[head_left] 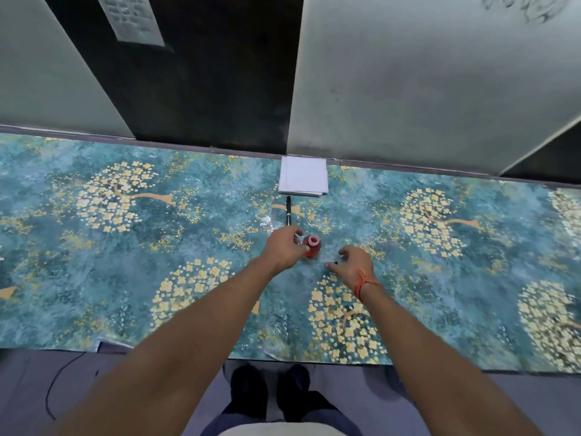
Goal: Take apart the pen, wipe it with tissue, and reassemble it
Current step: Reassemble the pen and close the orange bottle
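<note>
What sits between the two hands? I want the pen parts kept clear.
In the head view, a small red bottle stands between the left hand and right hand, touching the left.

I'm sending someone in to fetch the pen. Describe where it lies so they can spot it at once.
Start at the table covered in a teal cloth with yellow flowering trees, and find the white tissue stack at its far edge, against the wall. The pen lies just in front of that stack, pointing toward the small red bottle by the left hand. It is the only thin, dark stick there.

head – looks steeply down | table point(94, 278) near, below
</note>
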